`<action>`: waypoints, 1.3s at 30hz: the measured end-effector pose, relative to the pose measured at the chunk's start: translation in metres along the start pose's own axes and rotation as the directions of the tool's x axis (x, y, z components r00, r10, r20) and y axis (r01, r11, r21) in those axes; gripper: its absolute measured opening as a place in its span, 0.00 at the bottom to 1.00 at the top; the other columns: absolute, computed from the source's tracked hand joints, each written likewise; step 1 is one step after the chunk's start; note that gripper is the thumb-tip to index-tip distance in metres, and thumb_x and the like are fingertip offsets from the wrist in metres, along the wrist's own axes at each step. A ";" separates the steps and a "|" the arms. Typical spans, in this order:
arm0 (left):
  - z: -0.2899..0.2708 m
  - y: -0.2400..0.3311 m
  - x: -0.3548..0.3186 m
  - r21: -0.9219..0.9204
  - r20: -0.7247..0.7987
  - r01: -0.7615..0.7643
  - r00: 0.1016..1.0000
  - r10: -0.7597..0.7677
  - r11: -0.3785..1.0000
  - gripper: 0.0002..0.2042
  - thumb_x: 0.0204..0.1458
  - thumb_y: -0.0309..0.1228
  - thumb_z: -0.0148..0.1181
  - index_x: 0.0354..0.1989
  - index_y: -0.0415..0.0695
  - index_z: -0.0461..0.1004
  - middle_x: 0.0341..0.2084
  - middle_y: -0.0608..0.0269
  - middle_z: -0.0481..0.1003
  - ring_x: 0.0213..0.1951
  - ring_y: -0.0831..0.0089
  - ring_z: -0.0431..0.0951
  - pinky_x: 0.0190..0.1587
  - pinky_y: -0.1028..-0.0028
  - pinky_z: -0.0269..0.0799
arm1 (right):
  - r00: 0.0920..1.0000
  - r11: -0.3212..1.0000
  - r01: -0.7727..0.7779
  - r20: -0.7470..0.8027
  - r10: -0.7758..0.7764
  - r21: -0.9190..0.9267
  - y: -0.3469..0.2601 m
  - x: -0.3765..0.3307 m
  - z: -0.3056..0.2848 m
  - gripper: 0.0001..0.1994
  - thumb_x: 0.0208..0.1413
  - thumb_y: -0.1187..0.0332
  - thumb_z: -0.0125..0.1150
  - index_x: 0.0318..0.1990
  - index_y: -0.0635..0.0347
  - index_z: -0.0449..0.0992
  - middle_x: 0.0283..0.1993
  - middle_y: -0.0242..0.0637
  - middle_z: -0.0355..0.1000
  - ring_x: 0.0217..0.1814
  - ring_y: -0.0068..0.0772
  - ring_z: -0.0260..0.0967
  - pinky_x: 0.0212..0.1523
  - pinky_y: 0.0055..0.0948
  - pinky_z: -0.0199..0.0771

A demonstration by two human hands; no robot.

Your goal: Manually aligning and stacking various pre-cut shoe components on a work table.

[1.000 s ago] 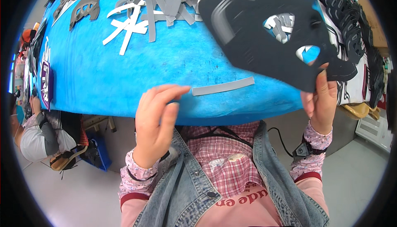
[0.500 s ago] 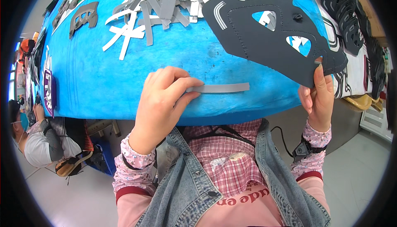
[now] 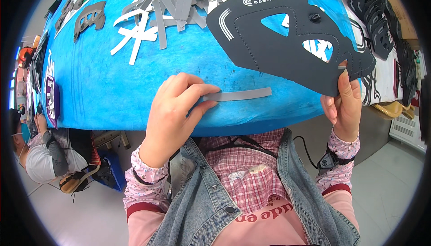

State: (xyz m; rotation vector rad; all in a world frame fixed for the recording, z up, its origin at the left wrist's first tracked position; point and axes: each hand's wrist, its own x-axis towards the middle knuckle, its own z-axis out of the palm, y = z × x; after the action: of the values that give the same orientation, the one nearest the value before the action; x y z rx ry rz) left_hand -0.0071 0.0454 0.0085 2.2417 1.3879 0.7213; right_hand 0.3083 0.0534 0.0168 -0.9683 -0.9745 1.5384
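Note:
Between the thumb and fingers of my left hand (image 3: 176,107) is one end of a grey strip (image 3: 247,95). Its other end points right, above the blue table cover (image 3: 112,89). My right hand (image 3: 345,104) pinches the lower corner of a dark grey shaped panel (image 3: 274,48). Two triangular cutouts, stitched lines, white printed marks and two black knobs show on the panel. It is held tilted above the table, its wide end toward the far left. A small slot in it sits just above my right thumb.
Grey and white strips (image 3: 179,4) lie heaped at the far middle. A smaller dark cutout piece (image 3: 90,19) lies far left, near a purple-rimmed tray (image 3: 52,100). Stacked black panels (image 3: 375,19) line the far right. Another person (image 3: 54,154) sits at the left.
The dark panel has shifted left and slightly nearer, with a small tilt. My left hand and the grey strip have barely moved.

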 end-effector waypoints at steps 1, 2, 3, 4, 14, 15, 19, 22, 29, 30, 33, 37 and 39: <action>0.000 0.000 0.000 0.006 0.013 0.003 1.000 -0.003 1.000 0.16 0.38 0.21 0.69 0.39 0.44 0.79 0.32 0.62 0.72 0.36 0.66 0.73 0.36 0.71 0.69 | 1.000 1.000 0.001 0.000 -0.001 0.007 0.000 0.000 0.000 0.15 0.67 0.60 0.46 0.48 0.64 0.69 0.20 0.37 0.71 0.09 0.20 0.61 0.05 0.16 0.55; 0.000 0.000 0.000 0.012 0.027 0.007 1.000 -0.007 1.000 0.17 0.37 0.21 0.69 0.39 0.44 0.79 0.32 0.61 0.72 0.36 0.66 0.73 0.37 0.72 0.69 | 1.000 1.000 0.002 0.000 -0.002 0.014 0.001 0.000 0.000 0.15 0.67 0.60 0.46 0.48 0.64 0.69 0.20 0.38 0.71 0.09 0.20 0.61 0.05 0.16 0.55; -0.001 -0.001 0.000 0.011 0.027 0.007 1.000 -0.007 1.000 0.17 0.37 0.21 0.69 0.39 0.44 0.79 0.32 0.61 0.72 0.36 0.66 0.73 0.37 0.72 0.69 | 1.000 1.000 0.001 -0.001 -0.001 0.013 0.000 0.000 -0.001 0.15 0.67 0.60 0.46 0.48 0.64 0.69 0.20 0.38 0.71 0.09 0.20 0.61 0.05 0.16 0.55; -0.002 0.000 0.001 -0.035 -0.004 0.013 1.000 -0.013 0.999 0.17 0.42 0.24 0.68 0.43 0.43 0.77 0.35 0.60 0.73 0.38 0.67 0.73 0.39 0.72 0.70 | 1.000 1.000 -0.001 0.022 0.001 0.010 0.000 0.000 -0.002 0.15 0.67 0.60 0.46 0.48 0.64 0.69 0.20 0.38 0.71 0.09 0.21 0.61 0.05 0.16 0.55; -0.018 -0.002 -0.018 -0.799 -0.122 0.074 0.952 -0.280 0.597 0.26 0.60 0.30 0.55 0.64 0.33 0.56 0.44 0.53 0.74 0.43 0.69 0.77 0.46 0.72 0.74 | 0.966 0.940 -0.236 0.048 0.255 -0.246 -0.006 -0.002 0.026 0.13 0.63 0.66 0.54 0.45 0.70 0.72 0.24 0.39 0.73 0.14 0.20 0.66 0.12 0.17 0.63; -0.019 -0.002 -0.017 -0.798 -0.121 0.076 0.952 -0.282 0.598 0.26 0.60 0.30 0.55 0.64 0.33 0.56 0.44 0.53 0.74 0.43 0.69 0.77 0.46 0.72 0.74 | 0.965 0.922 -0.247 0.011 0.262 -0.299 -0.007 0.001 0.028 0.13 0.63 0.66 0.55 0.45 0.70 0.72 0.24 0.38 0.73 0.14 0.20 0.66 0.13 0.17 0.63; -0.021 0.001 -0.003 -0.706 -0.288 -0.052 0.932 -0.220 0.706 0.25 0.57 0.26 0.57 0.62 0.34 0.57 0.45 0.54 0.73 0.43 0.70 0.77 0.45 0.71 0.76 | 0.988 0.851 -0.143 -0.023 0.152 -0.505 -0.011 0.009 0.036 0.13 0.62 0.64 0.57 0.38 0.69 0.76 0.22 0.36 0.73 0.15 0.18 0.65 0.14 0.18 0.63; -0.026 0.002 0.005 -0.589 -0.437 -0.119 0.879 -0.191 0.799 0.26 0.59 0.34 0.56 0.61 0.33 0.58 0.50 0.55 0.68 0.50 0.72 0.74 0.44 0.76 0.75 | 0.999 0.852 0.015 -0.018 -0.028 -0.523 -0.016 0.016 0.048 0.13 0.62 0.63 0.58 0.35 0.67 0.77 0.21 0.35 0.72 0.16 0.17 0.65 0.15 0.18 0.62; -0.023 0.000 -0.021 -0.637 -0.308 0.021 0.910 -0.279 0.770 0.16 0.54 0.18 0.57 0.52 0.34 0.68 0.51 0.54 0.71 0.46 0.75 0.73 0.45 0.78 0.72 | 0.991 0.880 -0.135 -0.054 0.124 -0.456 -0.018 -0.001 0.050 0.12 0.62 0.65 0.56 0.38 0.67 0.76 0.30 0.32 0.74 0.23 0.17 0.68 0.20 0.17 0.65; -0.020 0.002 -0.027 -0.681 -0.216 0.088 0.924 -0.314 0.727 0.16 0.54 0.19 0.58 0.51 0.35 0.69 0.50 0.55 0.71 0.45 0.75 0.73 0.43 0.79 0.72 | 0.994 0.845 -0.104 -0.024 0.108 -0.525 -0.015 -0.005 0.049 0.10 0.61 0.67 0.57 0.38 0.68 0.77 0.29 0.32 0.74 0.23 0.17 0.68 0.21 0.18 0.65; -0.012 0.006 -0.046 -0.656 -0.061 0.270 0.912 -0.406 0.704 0.15 0.53 0.20 0.60 0.50 0.37 0.72 0.47 0.56 0.73 0.41 0.75 0.73 0.35 0.79 0.72 | 0.988 0.749 -0.103 0.022 0.154 -0.654 -0.011 -0.010 0.045 0.08 0.57 0.71 0.62 0.37 0.69 0.79 0.26 0.33 0.75 0.22 0.18 0.70 0.22 0.18 0.68; -0.004 0.005 -0.046 -0.394 -0.139 0.187 0.956 -0.259 0.900 0.15 0.47 0.20 0.63 0.46 0.40 0.76 0.38 0.60 0.78 0.35 0.72 0.74 0.32 0.78 0.70 | 0.986 0.740 -0.113 0.018 0.167 -0.664 -0.001 -0.011 0.041 0.07 0.54 0.71 0.65 0.35 0.68 0.79 0.23 0.34 0.74 0.20 0.19 0.72 0.20 0.19 0.67; -0.007 0.005 -0.044 -0.359 -0.131 0.171 0.964 -0.231 0.918 0.15 0.47 0.19 0.63 0.46 0.40 0.76 0.38 0.60 0.79 0.35 0.72 0.74 0.32 0.78 0.70 | 0.986 0.736 -0.105 0.029 0.167 -0.669 0.000 -0.009 0.038 0.07 0.53 0.71 0.65 0.35 0.67 0.79 0.22 0.33 0.74 0.20 0.19 0.71 0.20 0.17 0.67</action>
State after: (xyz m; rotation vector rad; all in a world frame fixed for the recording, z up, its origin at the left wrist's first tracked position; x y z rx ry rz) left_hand -0.0242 0.0042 0.0078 1.7711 1.4171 1.0161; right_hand 0.2739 0.0408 0.0308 -1.5079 -1.6109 1.3636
